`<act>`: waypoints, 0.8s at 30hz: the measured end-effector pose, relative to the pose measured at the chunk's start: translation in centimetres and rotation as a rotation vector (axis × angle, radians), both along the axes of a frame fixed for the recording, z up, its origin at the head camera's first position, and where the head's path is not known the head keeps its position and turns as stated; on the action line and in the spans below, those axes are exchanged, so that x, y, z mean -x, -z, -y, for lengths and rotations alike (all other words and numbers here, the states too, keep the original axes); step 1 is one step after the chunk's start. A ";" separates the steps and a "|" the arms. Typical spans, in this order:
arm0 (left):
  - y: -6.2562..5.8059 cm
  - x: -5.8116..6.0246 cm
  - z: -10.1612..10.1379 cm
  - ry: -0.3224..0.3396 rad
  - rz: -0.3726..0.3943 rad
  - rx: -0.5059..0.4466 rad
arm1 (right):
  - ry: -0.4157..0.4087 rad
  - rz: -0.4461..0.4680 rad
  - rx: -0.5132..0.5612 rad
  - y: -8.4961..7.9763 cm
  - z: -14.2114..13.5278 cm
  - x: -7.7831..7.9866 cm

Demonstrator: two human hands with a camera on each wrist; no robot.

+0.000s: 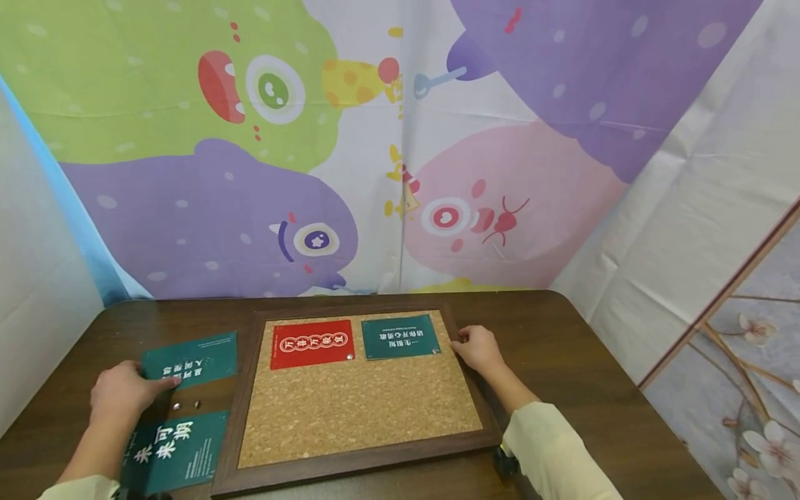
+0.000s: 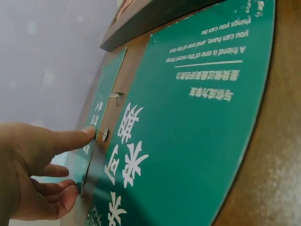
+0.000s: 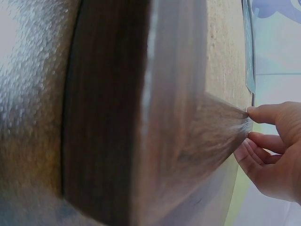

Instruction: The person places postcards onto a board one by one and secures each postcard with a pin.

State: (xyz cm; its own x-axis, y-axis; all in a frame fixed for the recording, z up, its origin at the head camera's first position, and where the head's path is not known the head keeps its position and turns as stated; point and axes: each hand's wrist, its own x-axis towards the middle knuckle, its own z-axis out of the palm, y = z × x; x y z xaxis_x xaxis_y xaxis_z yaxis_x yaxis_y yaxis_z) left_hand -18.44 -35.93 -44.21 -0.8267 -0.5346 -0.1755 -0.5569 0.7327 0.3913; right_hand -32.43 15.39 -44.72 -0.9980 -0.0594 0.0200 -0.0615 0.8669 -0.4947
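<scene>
A framed corkboard (image 1: 362,410) lies on the table with a red card (image 1: 312,344) and a green card (image 1: 402,337) on its far part. Each of those cards has a small shiny tack near one corner. My left hand (image 1: 125,392) holds another green card (image 1: 212,355) left of the board, thumb over its near edge and fingers curled at its left side. Below that lies a second loose green card (image 1: 194,451) with white characters. My right hand (image 3: 277,146) grips the board's frame (image 3: 211,136) at its right side, between thumb and forefinger.
Two thumbtacks (image 2: 105,134) lie between the loose green cards, close to my left thumb. Behind the brown table (image 1: 562,389) hangs a cloth (image 1: 375,139) printed with cartoon creatures. A flowered panel (image 1: 750,375) stands at the right.
</scene>
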 end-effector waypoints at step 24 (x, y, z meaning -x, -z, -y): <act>-0.4 0.1 0.8 -0.111 -0.097 -0.209 | -0.010 -0.006 -0.001 -0.1 0.0 -0.1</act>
